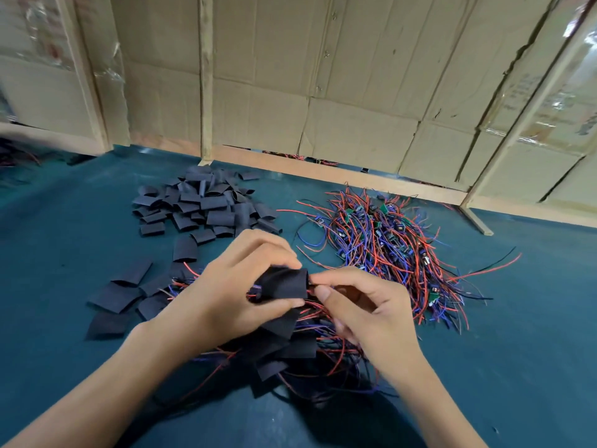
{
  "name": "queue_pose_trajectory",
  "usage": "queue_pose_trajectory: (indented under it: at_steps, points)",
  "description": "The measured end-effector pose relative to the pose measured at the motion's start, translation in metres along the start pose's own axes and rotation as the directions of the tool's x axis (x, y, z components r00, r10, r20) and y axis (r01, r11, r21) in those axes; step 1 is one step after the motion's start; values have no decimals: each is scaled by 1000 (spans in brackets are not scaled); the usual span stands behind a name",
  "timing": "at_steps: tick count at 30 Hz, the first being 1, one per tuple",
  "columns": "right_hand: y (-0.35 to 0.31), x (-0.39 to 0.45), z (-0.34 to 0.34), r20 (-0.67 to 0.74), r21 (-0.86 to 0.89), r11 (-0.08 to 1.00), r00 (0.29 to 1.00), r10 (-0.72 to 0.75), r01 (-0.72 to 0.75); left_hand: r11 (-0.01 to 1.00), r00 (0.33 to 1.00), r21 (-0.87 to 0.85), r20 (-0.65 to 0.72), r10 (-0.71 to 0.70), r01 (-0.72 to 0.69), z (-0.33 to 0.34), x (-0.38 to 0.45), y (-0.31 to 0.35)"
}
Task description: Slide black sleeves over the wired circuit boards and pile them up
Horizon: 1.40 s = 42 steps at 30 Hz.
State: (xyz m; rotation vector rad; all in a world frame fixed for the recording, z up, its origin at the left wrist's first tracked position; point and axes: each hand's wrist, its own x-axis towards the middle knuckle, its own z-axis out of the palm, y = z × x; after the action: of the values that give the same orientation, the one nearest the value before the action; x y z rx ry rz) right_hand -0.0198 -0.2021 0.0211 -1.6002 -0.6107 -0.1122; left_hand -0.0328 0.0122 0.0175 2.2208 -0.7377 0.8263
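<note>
While left hand [232, 286] grips black sleeve [284, 282], right hand [361, 305] pinches its mouth

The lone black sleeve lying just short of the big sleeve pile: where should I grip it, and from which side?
Judging by its pose, pinch the black sleeve across its flat faces at the near open end, coming from above and the left. It lies flattened on the green mat, apart from the sleeve pile, with bare mat on its left.

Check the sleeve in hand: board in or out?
Cannot tell. The left hand grips the sleeve; wires poke from its left end, right hand pinches at its right end. No board visible.
</note>
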Motion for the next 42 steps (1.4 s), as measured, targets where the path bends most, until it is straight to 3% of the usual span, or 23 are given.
queue_pose_trajectory:
  at_steps: [6, 11, 15, 18, 20, 23, 25, 28, 30, 34, 36, 40, 42]
  points:
    - [5, 7, -10, -59, 78, 987, 988, 145, -140, 982, 985, -123, 115, -126, 140, -14, -4, -16]
    - [12, 11, -24, 22, 9, 978, 978, 209, -210, 975, 963, -97, 203, -176, 199, -16, -7, -26]
    - [17, 14, -48, 125, -81, 965, 958, 259, -250, 968, 914, 46, 320, -249, 248, -23, -6, -35]
    - [25, 12, -63, 97, -154, 945, 947, 305, -288, 951, 894, 273, 376, -245, 147, -22, -4, -35]
    - [31, 10, -67, 88, -175, 943, 949, 302, -284, 943, 889, 317, 397, -229, 102, -18, -5, -30]
    - [37, 9, -67, 83, -180, 960, 969, 231, -214, 944, 919, 326, 353, -176, 55, -19, -2, -16]
    - [38, 9, -66, 72, -185, 974, 986, 149, -134, 936, 937, 348, 341, -76, -50, -20, 2, -3]
    - [41, 8, -63, 43, -234, 972, 999, 16, -5, 903, 901, 379, 434, 17, -200, -2, 1, 17]
    - [43, 7, -62, 41, -299, 952, 997, -61, 71, 879, 854, 433, 517, -62, -199, 14, -3, 22]
    - [45, 6, -61, 51, -525, 812, 962, -268, 255, 878, 797, 462, 574, -188, -126, 22, -3, 14]
    - [45, 7, -60, -105, -573, 788, 933, -345, 227, 891, 778, 441, 596, -199, -110, 22, -4, 8]
    - [45, 16, -62, -419, -634, 764, 776, -472, 122, 908, 764, 406, 617, -192, -100, 22, -3, 6]
    - [44, 29, -65, -499, -614, 789, 762, -412, 24, 930, 764, 362, 617, -188, -64, 16, 0, 8]
